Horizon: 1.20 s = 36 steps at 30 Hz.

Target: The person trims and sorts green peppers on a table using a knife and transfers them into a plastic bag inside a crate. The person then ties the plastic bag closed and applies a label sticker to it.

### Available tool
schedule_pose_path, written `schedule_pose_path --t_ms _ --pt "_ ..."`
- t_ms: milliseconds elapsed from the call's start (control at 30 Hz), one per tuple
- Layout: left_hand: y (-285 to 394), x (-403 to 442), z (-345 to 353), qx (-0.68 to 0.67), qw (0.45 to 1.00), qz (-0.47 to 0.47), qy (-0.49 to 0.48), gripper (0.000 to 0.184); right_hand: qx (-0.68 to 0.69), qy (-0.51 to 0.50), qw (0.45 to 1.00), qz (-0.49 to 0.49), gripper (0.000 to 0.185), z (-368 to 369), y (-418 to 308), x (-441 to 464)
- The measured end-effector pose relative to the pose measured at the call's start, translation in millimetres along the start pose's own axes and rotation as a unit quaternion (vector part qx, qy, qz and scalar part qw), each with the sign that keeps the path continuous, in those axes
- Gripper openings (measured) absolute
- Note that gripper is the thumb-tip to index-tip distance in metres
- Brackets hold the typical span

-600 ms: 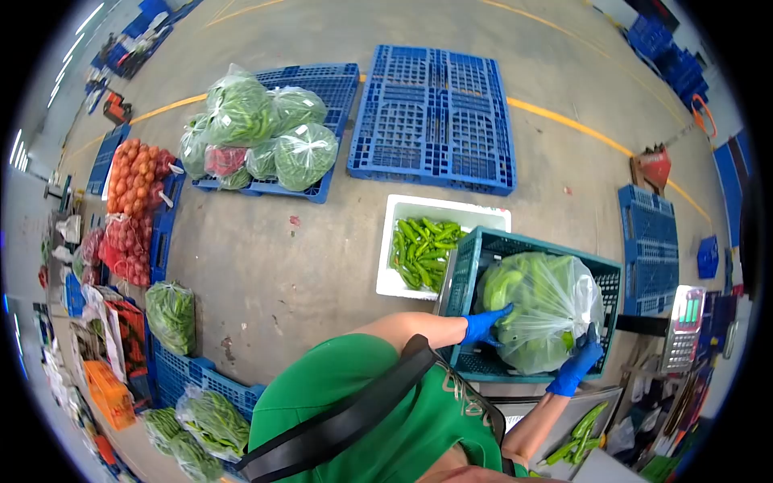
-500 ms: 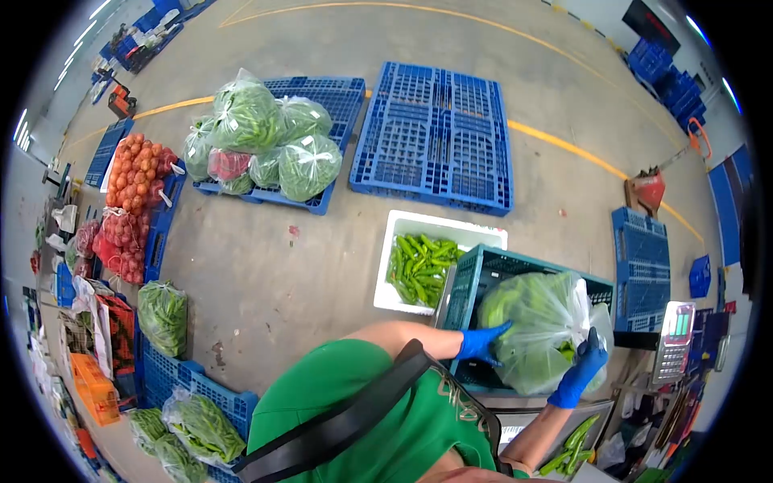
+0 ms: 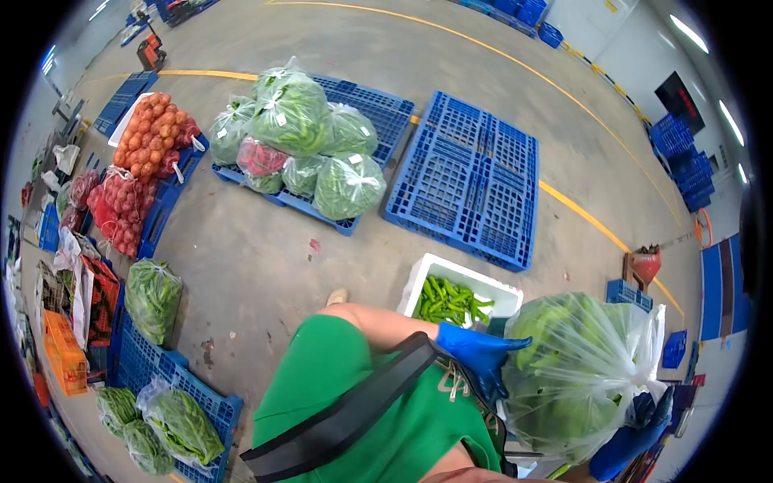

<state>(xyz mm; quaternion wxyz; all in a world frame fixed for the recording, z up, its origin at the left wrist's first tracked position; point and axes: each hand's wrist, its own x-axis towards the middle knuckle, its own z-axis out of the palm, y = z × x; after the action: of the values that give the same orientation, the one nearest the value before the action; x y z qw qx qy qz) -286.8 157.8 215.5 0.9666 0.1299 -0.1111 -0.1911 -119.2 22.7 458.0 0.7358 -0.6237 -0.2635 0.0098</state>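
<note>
A large clear plastic bag of leafy green vegetables (image 3: 564, 370) is raised close to the camera, tied off at its whitish gathered neck. My right hand (image 3: 636, 435), in a blue glove, grips the bag by that neck at the lower right. Against the bag's left side, my left hand (image 3: 483, 358), also blue-gloved, holds it with the thumb stretched along the top and the fingers lower down. Behind the bag, a white foam box (image 3: 503, 299) holds green peppers (image 3: 451, 302). The dark green crate is almost wholly hidden by the bag.
A bare blue pallet (image 3: 467, 177) lies ahead. Beside it, another pallet carries several bagged greens (image 3: 294, 113). At left are netted onions (image 3: 149, 137), a bag of greens (image 3: 153, 298), an orange crate (image 3: 64, 352) and a pallet (image 3: 145, 354). A red pallet jack (image 3: 644, 264) stands at right.
The bag of greens has come up out of the dark green crate, nearer the camera and to the right, with both hands still on it. The view has turned and shifted.
</note>
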Motion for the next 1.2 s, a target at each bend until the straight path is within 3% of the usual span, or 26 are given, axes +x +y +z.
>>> schedule_pose_path --t_ms 33,67,100,133,167,200,233,300,367,433,500,633,700,767,833,867,933,967,1033,1100,1200 --pt "9.7 -41.6 -8.2 0.058 0.998 -0.002 -0.008 0.082 0.023 -0.026 0.999 0.040 0.023 26.6 1.0 -9.0" --pt "19.4 -81.3 -24.6 0.232 0.968 -0.011 0.096 0.076 0.044 -0.055 0.994 0.078 0.021 50.5 4.5 -12.4" --pt "28.2 -117.7 -39.9 0.395 0.899 0.001 0.190 0.071 0.058 -0.087 0.988 0.114 0.019 73.1 7.0 -12.3" --pt "37.3 -154.1 -54.2 0.533 0.796 -0.020 0.287 0.065 0.044 -0.173 0.975 0.132 0.017 88.9 21.8 -6.6" --pt "37.2 -186.0 -70.4 0.575 0.741 -0.042 0.345 0.064 0.028 -0.256 0.956 0.144 0.023 104.4 36.8 -1.0" --pt "38.0 -215.1 -85.5 0.575 0.719 -0.051 0.387 0.063 0.072 -0.145 0.959 0.231 0.027 154.3 41.0 -23.5" --pt "39.0 -240.7 -101.1 0.557 0.714 -0.047 0.421 0.062 0.114 -0.028 0.942 0.314 0.032 203.5 45.4 -47.2" --pt "42.6 -296.3 -131.2 0.470 0.744 -0.004 0.475 0.060 0.006 -0.227 0.924 0.309 0.034 244.9 83.2 -63.3" --pt "48.5 -347.3 -159.8 0.353 0.774 0.070 0.521 0.059 0.042 -0.345 0.865 0.363 0.034 279.9 134.8 -59.0" --pt "72.2 -392.4 -180.1 0.239 0.779 0.165 0.555 0.058 0.040 -0.323 0.856 0.402 0.034 338.3 166.9 -66.1" --pt "119.7 -429.2 -202.2 0.175 0.755 0.269 0.572 0.057 -0.056 -0.343 0.868 0.355 0.038 413.6 176.5 -88.9" --pt "246.6 -505.7 -215.5 0.162 0.679 0.437 0.567 0.056 0.009 -0.433 0.851 0.297 0.031 576.4 247.4 -50.1" --pt "289.2 -544.4 -212.1 0.168 0.638 0.494 0.565 0.056 -0.005 -0.383 0.852 0.357 0.027 695.1 259.1 -28.6" --pt "310.0 -580.5 -203.2 0.165 0.599 0.526 0.581 0.057 -0.003 -0.487 0.813 0.319 0.025 806.4 306.6 -20.4" --pt "289.0 -600.4 -192.7 0.097 0.576 0.520 0.623 0.055 -0.069 -0.517 0.823 0.227 0.024 909.6 379.0 -35.6" --pt "263.3 -609.1 -207.8 0.048 0.551 0.556 0.621 0.053 -0.072 -0.529 0.814 0.229 0.023 957.8 417.4 -40.0" --pt "176.1 -627.4 -252.3 -0.093 0.515 0.585 0.620 0.055 -0.132 -0.564 0.795 0.181 0.022 1021.7 501.4 -56.4" --pt "151.4 -614.5 -229.7 -0.150 0.446 0.609 0.638 0.054 -0.188 -0.584 0.779 0.130 0.027 1050.6 544.6 -64.2" --pt "36.2 -580.2 -245.7 -0.287 0.362 0.568 0.681 0.051 -0.242 -0.607 0.757 0.007 0.038 1063.8 642.3 -86.7" --pt "-7.4 -569.5 -221.6 -0.384 0.282 0.493 0.728 0.050 -0.328 -0.564 0.758 -0.016 0.044 1076.2 701.6 -125.6" --pt "-6.6 -578.7 -189.2 -0.437 0.209 0.430 0.762 0.048 -0.428 -0.568 0.700 0.068 0.047 1100.0 712.7 -178.1"
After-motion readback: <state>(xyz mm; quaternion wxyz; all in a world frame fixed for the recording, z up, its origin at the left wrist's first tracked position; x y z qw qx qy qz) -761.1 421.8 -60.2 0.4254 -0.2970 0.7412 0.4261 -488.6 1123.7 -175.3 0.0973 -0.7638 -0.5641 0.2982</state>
